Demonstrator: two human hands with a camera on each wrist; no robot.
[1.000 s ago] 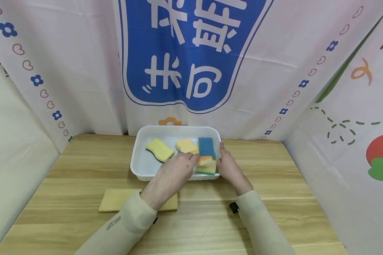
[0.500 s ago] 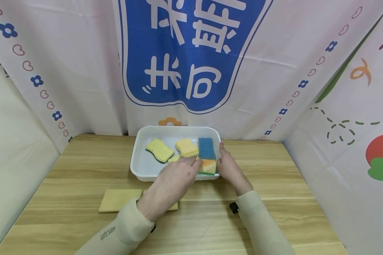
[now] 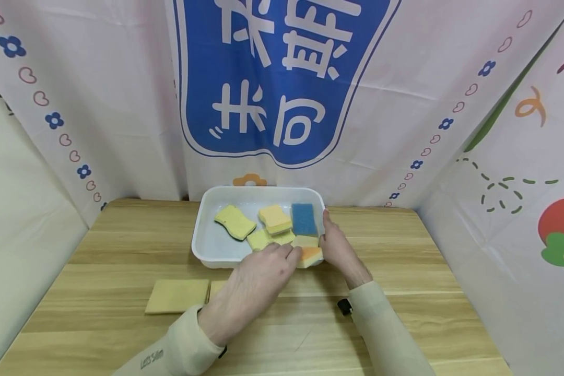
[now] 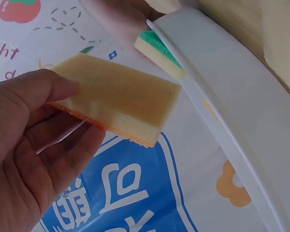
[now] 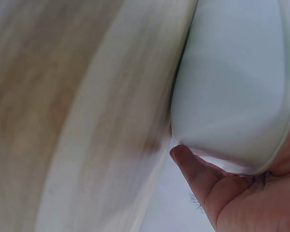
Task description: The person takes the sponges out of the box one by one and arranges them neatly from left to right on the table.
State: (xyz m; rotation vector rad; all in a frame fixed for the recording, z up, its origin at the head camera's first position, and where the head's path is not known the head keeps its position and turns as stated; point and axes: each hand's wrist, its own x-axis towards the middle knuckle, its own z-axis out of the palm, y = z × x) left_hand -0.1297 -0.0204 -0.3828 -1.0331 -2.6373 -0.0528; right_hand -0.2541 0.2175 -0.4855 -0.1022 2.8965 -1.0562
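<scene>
My left hand [image 3: 258,282] pinches a cream sponge with an orange layer [image 3: 310,256] over the front right rim of the white tray [image 3: 207,209]. In the left wrist view the thumb lies on the cream face of that sponge [image 4: 121,92] and the fingers on its orange side. My right hand [image 3: 342,253] grips the tray's right end; the right wrist view shows its fingers against the tray's outer wall [image 5: 232,87]. Inside the tray lie a blue sponge [image 3: 303,219], a cream sponge [image 3: 274,218], a wavy yellow sponge [image 3: 235,222] and others.
Two flat yellow pieces lie on the wooden table in front of the tray, one at the left [image 3: 176,296] and one partly behind my left arm [image 3: 216,287]. A printed white curtain [image 3: 136,130] hangs behind the table.
My left hand has drawn the orange-layered sponge toward the front of the tray and raised it over the rim, uncovering more yellow sponge. My right hand has stayed at the tray's end.
</scene>
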